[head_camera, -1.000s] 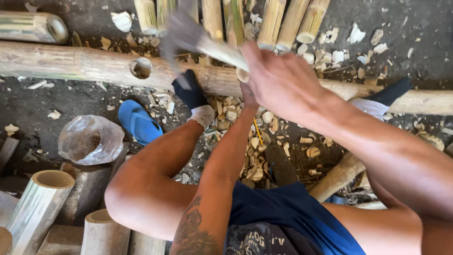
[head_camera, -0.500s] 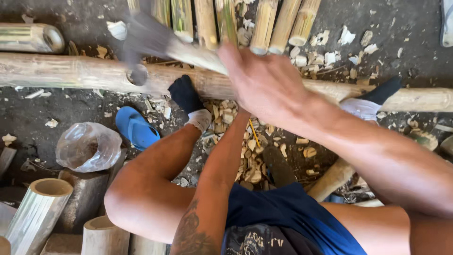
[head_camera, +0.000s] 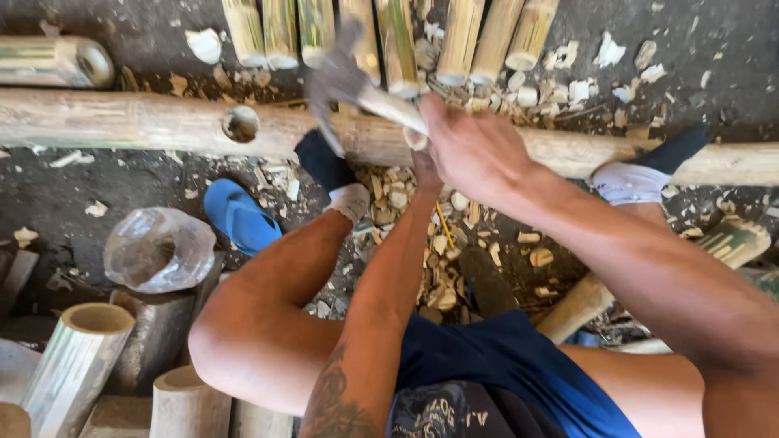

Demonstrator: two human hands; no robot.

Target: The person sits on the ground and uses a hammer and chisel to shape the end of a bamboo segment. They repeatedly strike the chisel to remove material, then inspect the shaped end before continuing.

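Observation:
My right hand is closed around the pale wooden handle of a hatchet, whose blurred grey head hangs just above a long bamboo pole lying across the ground. The pole has a round hole cut in it, left of the blade. My left hand reaches up under the right one to the handle's butt end and is mostly hidden, so its grip is unclear. My feet, in a dark sock and another dark sock, rest against the pole.
Several cut bamboo sections lie side by side beyond the pole. Wood chips litter the ground between my legs. A blue sandal, a clear plastic bag and short bamboo tubes sit at the left.
The hatchet head swung left toward the hole half a second ago and is now back to the right, nearer my hands. The view has shifted slightly.

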